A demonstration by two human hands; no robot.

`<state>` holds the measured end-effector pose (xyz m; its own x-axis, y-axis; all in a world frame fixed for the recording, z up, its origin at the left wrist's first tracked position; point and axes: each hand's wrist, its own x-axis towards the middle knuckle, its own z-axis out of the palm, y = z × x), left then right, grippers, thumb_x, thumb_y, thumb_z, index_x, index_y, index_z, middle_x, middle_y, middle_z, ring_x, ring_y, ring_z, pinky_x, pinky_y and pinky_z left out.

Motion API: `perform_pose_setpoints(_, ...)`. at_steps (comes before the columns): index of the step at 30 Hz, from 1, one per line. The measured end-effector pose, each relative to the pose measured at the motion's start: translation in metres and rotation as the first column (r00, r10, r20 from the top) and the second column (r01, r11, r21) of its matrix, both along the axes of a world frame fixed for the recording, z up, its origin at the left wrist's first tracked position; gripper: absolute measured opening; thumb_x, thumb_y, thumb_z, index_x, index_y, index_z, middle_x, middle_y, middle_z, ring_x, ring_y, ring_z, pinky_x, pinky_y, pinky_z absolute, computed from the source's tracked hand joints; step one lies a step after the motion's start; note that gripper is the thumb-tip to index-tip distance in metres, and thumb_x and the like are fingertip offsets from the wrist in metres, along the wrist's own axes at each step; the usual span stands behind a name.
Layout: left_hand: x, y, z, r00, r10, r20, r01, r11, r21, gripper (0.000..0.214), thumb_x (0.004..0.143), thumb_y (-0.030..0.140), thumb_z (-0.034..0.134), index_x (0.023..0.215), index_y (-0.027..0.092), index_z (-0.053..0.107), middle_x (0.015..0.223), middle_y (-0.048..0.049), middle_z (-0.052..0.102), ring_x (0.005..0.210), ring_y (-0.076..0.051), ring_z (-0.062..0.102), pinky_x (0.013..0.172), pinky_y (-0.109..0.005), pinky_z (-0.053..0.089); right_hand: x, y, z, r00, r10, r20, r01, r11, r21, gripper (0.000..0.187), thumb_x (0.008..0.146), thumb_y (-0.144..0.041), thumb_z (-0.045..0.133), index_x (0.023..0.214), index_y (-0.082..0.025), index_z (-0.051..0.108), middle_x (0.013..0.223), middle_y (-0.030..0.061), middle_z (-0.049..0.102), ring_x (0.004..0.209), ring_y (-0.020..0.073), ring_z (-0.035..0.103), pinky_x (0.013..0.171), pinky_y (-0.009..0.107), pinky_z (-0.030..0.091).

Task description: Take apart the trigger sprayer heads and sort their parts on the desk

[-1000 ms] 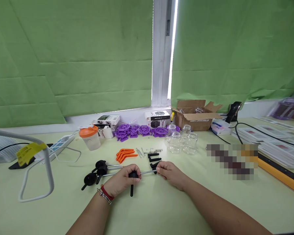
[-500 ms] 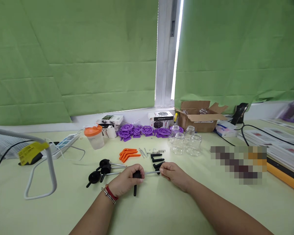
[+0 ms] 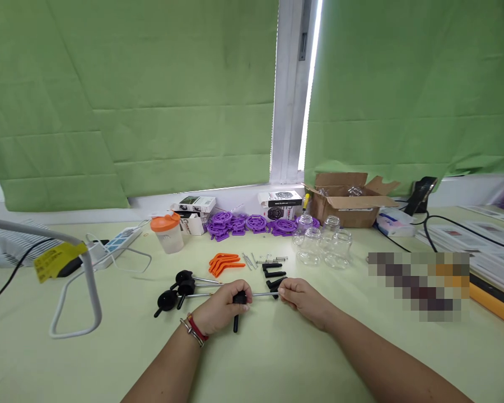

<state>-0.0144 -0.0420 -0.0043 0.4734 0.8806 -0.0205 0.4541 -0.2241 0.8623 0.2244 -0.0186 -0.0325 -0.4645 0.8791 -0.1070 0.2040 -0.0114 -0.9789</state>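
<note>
My left hand (image 3: 220, 310) is closed round the black head of a part (image 3: 237, 308) whose black handle points down toward me. A thin metal rod (image 3: 262, 294) runs from that head to the right. My right hand (image 3: 302, 298) pinches the rod's far end, fingers closed. Just behind my right hand lie loose black handles (image 3: 274, 274). Left of my left hand rest three finished black-headed rods (image 3: 180, 290). Orange levers (image 3: 223, 263) and small springs and pins (image 3: 264, 259) lie further back.
Clear glass cups (image 3: 324, 244), purple round parts (image 3: 252, 224), small boxes (image 3: 195, 205), an orange-lidded cup (image 3: 167, 233) and a cardboard box (image 3: 348, 204) stand at the back. A power strip (image 3: 115, 243) and a white wire frame (image 3: 73, 280) are on the left. Stacked sheets (image 3: 479, 240) lie right.
The view has shifted slightly left and up, so everything sits a little further right. Both hands keep the same grip on the rod and black head.
</note>
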Motion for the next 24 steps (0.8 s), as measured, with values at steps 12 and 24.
perform_pose_setpoints(12,-0.0006,-0.0002,0.0004,1.0,-0.002,-0.022,0.003,1.0,0.027,0.016,0.071,0.014,0.053,0.085,0.019,0.057,0.079,0.0007,0.051,0.074,-0.014,0.045,0.068,-0.026,0.036,-0.0007,-0.0003,0.0027,1.0,0.011,-0.021,-0.012,1.0,-0.018,0.025,0.08,-0.037,0.049,0.064,-0.018,0.043,0.054,-0.0062,0.033,0.05,0.0081,0.025,0.051,0.024,0.02)
perform_pose_setpoints(24,-0.0006,-0.0023,0.0004,0.997,0.025,0.075,-0.018,0.995,-0.093,0.027,0.066,0.015,0.058,0.093,0.019,0.052,0.084,0.0003,0.056,0.081,-0.015,0.051,0.077,-0.028,0.042,0.0031,-0.0008,-0.0025,0.991,0.066,0.115,-0.078,0.992,0.099,0.027,0.084,-0.039,0.045,0.068,-0.018,0.043,0.059,-0.005,0.034,0.054,0.0089,0.027,0.051,0.022,0.023)
